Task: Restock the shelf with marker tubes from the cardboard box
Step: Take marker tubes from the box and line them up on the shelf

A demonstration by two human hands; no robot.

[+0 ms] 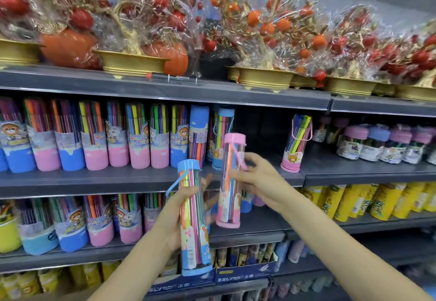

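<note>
Left hand (179, 215) grips blue-capped tube (194, 218); right hand (257, 180) fingers pinch pink-capped tube (230, 182). Shelf (313, 171) gap open between blue-lidded tube (223, 133) and tilted pink-based tube (296, 145).

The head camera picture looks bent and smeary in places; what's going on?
Head view: wide-angle lens bows the shelf edge; cellophane on the ornamental fruit trees glares; the lower right corner blurs; the blue-capped marker tube and pink-capped marker tube stay fairly sharp.
</note>
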